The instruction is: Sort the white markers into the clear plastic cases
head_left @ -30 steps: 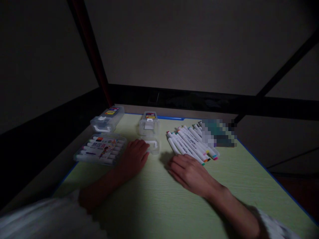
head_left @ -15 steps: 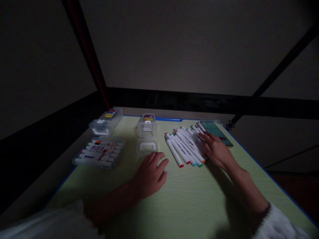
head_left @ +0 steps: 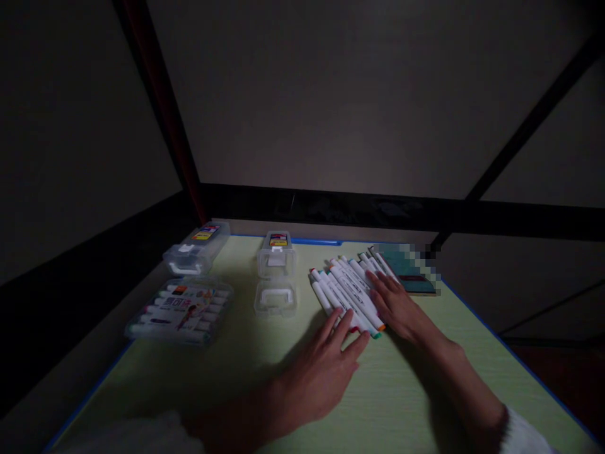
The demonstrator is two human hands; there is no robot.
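Several white markers (head_left: 352, 285) with coloured ends lie side by side in a slanted bunch on the pale green table. My left hand (head_left: 326, 362) reaches over their near ends, fingers spread; the fingertips cover part of the leftmost markers. My right hand (head_left: 394, 306) lies at the right side of the bunch, its outstretched fingers resting on or just over the markers there. Neither hand grips a marker. Some marker ends are hidden beneath the fingers.
A clear case filled with markers (head_left: 182, 312) lies at the left edge. Behind it stands a clear plastic box (head_left: 198, 247). Another clear box (head_left: 276, 255) with its lid (head_left: 275, 299) open toward me sits mid-table. A phone-like flat device (head_left: 406, 268) lies at the right.
My left hand has moved right, from open table onto the near ends of the markers. My right hand stays by the bunch's right side. The view has tilted slightly up.
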